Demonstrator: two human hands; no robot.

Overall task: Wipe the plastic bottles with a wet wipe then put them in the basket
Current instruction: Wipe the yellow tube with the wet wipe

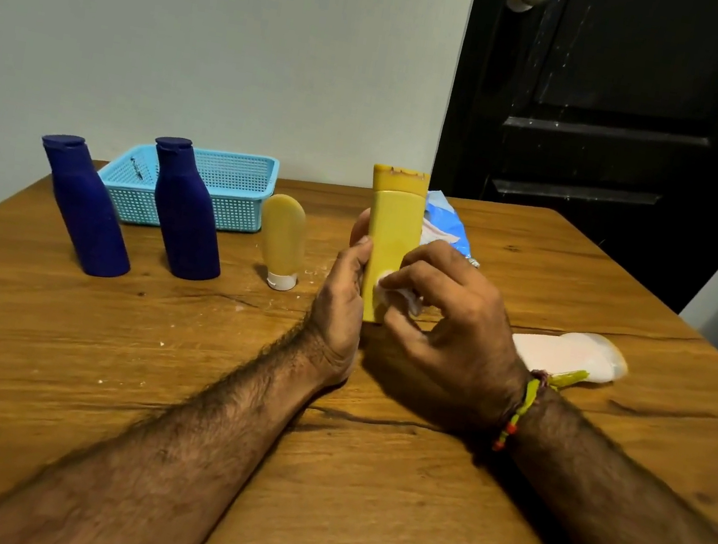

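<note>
A tall yellow bottle (pixel 394 230) stands upright in the middle of the wooden table (pixel 142 378). My left hand (pixel 340 302) grips its left side. My right hand (pixel 447 328) pinches a white wet wipe (pixel 396 294) against the bottle's lower front. Two dark blue bottles (pixel 85 207) (pixel 186 209) stand at the left. A small tan tube (pixel 281 245) stands on its white cap beside them. The light blue basket (pixel 239 187) sits behind, with no bottle visible inside. A pale pink tube (pixel 569 354) lies on the table at the right.
A blue and white wipes pack (pixel 446 229) lies behind the yellow bottle. A black door (pixel 633 103) stands behind the table's right side, a pale wall behind the left. The table's front edge runs along the lower right.
</note>
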